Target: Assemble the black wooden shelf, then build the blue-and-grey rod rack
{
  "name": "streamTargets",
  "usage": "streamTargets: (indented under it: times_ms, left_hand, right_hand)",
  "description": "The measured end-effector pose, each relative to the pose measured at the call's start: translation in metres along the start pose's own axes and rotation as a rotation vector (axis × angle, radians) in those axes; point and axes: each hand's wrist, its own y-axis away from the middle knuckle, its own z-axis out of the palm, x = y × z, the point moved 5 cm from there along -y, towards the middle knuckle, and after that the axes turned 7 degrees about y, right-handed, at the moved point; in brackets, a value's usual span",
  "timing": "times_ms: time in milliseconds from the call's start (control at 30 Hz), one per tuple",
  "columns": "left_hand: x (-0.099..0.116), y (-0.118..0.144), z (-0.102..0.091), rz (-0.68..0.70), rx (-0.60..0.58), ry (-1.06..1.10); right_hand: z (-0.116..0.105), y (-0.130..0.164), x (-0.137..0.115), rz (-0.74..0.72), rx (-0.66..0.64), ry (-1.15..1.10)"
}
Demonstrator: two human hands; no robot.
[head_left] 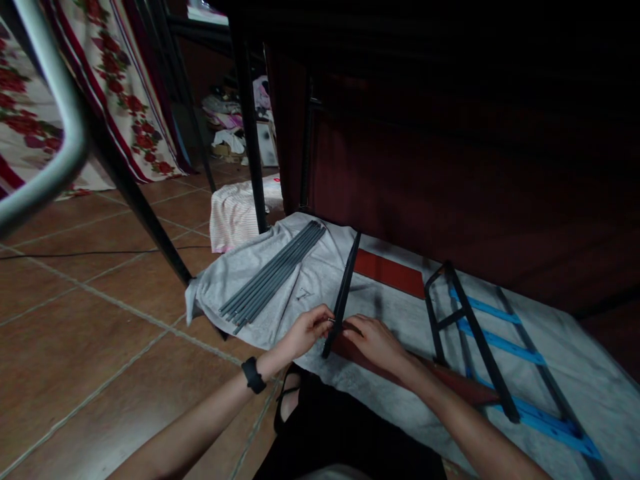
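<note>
My left hand [311, 331], wearing a dark wristband [253, 375], is closed in a pinch on a small shiny metal piece [331, 320] at the left side of a black metal frame [346, 285]. This frame stands on edge over a grey cloth. Opposite it, my right hand [373, 339] has its fingers curled against the frame's right side, and its fingertips are partly hidden. Under my right forearm runs a reddish-brown board [460, 380]. Another reddish-brown board [390, 272] lies farther back, its left end by the frame.
Several grey rods [275, 273] lie bundled on the grey cloth [310, 287]. To the right stands a second black frame [465, 307], beside blue slats [505, 343] on dark rails. Black posts [250, 133] rise at the left. A pale curved tube [70, 127] crosses the upper left corner.
</note>
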Motion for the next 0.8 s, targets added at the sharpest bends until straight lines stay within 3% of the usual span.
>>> streamTargets:
  times_ms: [67,233,333,433,533,633,700,800]
  left_hand:
    - [-0.0012,0.0006,0.0004,-0.034,-0.018,0.045]
    - [-0.0017,-0.0008,-0.004,-0.045,0.107,-0.009]
    - [0.0034,-0.0007,-0.0031,0.033,0.075,-0.074]
    - [0.0019,0.0,-0.0024,0.015,0.017,0.014]
    - [-0.0034,-0.0007,-0.0036,-0.053,0.054,0.062]
    - [-0.001,-0.0013,-0.0047,-0.016,0.119,-0.054]
    - [0.0031,-0.0008,-0.0032,0.04,0.095,-0.099]
    - [0.0019,-0.0002,-0.0024,0.016,0.046,0.019]
  right_hand:
    - [-0.0003,-0.0002,-0.0004,-0.001,-0.001,0.0]
    - [-0.002,0.0008,-0.0015,-0.005,0.001,-0.009]
    - [-0.0015,0.0012,-0.0015,-0.001,0.0,-0.012]
    - [-0.0001,0.0012,-0.0011,0.0,0.001,-0.021]
    - [0.0005,0.0017,-0.001,-0.003,0.005,-0.015]
    - [-0.0006,0.0026,-0.0016,-0.004,0.011,-0.007]
    - [-0.0014,0.0027,-0.0018,-0.001,0.009,-0.003]
    - [-0.002,0.0019,-0.0016,0.003,-0.002,-0.007]
